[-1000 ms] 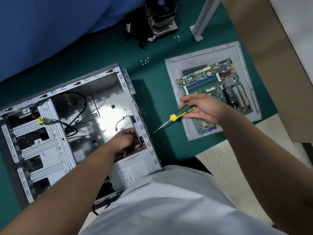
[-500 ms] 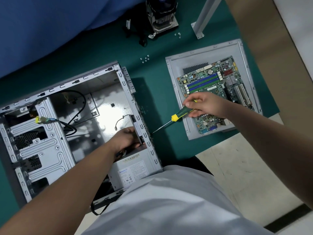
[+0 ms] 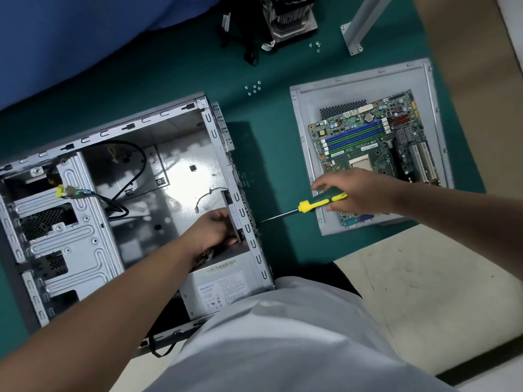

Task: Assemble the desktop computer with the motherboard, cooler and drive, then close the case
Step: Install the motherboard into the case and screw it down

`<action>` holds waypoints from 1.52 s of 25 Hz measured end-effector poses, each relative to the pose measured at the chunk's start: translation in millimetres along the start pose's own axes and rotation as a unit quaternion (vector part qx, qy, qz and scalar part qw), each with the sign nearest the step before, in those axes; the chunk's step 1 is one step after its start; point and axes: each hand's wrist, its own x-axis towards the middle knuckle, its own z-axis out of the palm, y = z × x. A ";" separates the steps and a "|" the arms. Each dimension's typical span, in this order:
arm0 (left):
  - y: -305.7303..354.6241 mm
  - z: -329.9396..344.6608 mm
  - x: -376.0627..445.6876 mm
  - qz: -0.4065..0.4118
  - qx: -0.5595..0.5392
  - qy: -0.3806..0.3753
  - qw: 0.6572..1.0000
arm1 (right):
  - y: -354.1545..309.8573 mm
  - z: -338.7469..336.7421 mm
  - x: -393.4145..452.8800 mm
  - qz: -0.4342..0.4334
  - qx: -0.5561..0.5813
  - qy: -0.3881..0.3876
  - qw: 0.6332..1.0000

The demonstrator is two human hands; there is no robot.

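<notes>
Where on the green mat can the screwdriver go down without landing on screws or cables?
Bare mat lies between the case and the side panel carrying the motherboard, below the loose screws. Another bare patch sits far left, between blue cloth and the case's top edge. It is crowded near the cooler: cables and more screws.

left hand [image 3: 216, 232]: curled, gripping | right hand [image 3: 352, 193]: curled, gripping

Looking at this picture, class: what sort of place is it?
Probably a computer repair or assembly bench: an open computer case, a bare motherboard on a removed panel, and a screwdriver.
</notes>
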 end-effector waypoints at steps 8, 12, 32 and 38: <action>3.8 1.8 -0.8 -0.012 0.002 0.015 1.000 | 0.3 -6.4 35.7 0.308 0.496 -0.158 0.796; 0.3 1.0 3.8 -0.001 0.002 0.009 1.000 | 4.7 7.2 22.6 0.298 0.514 -0.180 0.784; -25.6 -6.4 26.9 0.006 0.000 -0.022 1.000 | -23.1 16.7 6.4 0.255 0.624 0.104 0.731; -15.5 -5.0 16.7 0.016 0.007 -0.020 1.000 | -33.8 17.2 23.0 0.330 0.556 0.153 0.747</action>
